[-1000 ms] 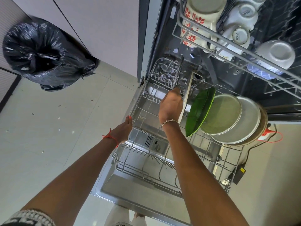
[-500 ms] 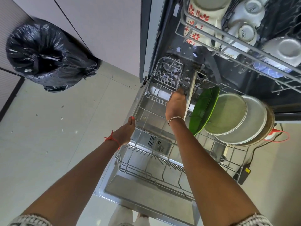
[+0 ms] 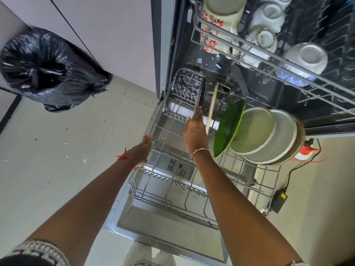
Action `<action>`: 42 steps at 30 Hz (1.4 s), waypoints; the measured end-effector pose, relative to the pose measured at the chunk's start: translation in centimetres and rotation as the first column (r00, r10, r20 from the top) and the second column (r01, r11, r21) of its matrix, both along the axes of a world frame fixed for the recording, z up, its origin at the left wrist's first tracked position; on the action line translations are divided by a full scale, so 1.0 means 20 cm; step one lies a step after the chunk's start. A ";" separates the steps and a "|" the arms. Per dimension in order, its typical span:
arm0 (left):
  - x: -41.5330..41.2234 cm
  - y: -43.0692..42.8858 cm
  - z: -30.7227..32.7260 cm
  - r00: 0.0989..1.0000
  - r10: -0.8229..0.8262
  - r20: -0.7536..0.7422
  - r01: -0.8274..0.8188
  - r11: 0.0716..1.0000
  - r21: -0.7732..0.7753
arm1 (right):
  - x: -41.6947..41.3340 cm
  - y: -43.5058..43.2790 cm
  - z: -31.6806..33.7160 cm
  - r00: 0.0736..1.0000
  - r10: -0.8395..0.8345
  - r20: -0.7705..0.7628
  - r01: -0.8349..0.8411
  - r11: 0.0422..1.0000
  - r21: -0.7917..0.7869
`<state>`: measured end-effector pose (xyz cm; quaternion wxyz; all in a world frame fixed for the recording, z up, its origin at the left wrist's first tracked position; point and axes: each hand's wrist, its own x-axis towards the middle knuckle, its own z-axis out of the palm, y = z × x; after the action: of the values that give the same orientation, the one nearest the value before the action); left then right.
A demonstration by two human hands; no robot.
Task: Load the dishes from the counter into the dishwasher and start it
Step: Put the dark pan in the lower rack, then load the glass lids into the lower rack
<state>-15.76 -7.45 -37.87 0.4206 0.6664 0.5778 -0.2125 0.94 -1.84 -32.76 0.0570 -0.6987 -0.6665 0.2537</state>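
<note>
Dark plate edge-on past right hand, fingers partly hidden

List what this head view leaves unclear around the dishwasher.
All in the head view.
Fingertips of the right hand: covered by the hand's own back, so any grip on the dark edge-on piece is unclear.
Fingers of the left hand: hidden behind the hand at the lower rack rim.
The upper rack: cut off by the top edge.

The floor is big pale tiles with little dark crumbs dotted on it. A full black bin bag sits at the left, just beside plain pale cupboard doors. At the right a black plug box lies on the floor, and its black cord curls away.
</note>
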 end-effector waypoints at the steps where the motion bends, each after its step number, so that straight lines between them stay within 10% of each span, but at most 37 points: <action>1: 0.00 0.00 0.02 1.000 0.007 0.004 -0.007 1.000 -0.015 | 0.01 -0.04 0.00 0.999 0.046 0.018 -0.046 0.999 0.004; 8: 0.10 -0.07 0.32 0.997 0.035 0.074 -0.041 0.996 0.081 | 0.11 -0.29 0.17 0.910 0.393 0.135 -0.385 0.919 -0.081; 27: 0.13 -0.65 1.89 0.962 0.211 0.175 -0.268 0.861 0.433 | 0.13 -0.91 1.53 0.787 0.587 0.192 -0.572 0.810 -0.131; 42: -0.62 -0.80 2.04 0.973 0.219 0.078 -0.225 0.804 0.550 | -0.51 -0.89 1.83 0.826 0.543 0.154 -0.537 0.840 -0.081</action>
<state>-28.20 -23.49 2.93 0.2339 0.6887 0.6860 0.0187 -9.17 -19.62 3.80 -0.0862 -0.5017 -0.8347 0.2099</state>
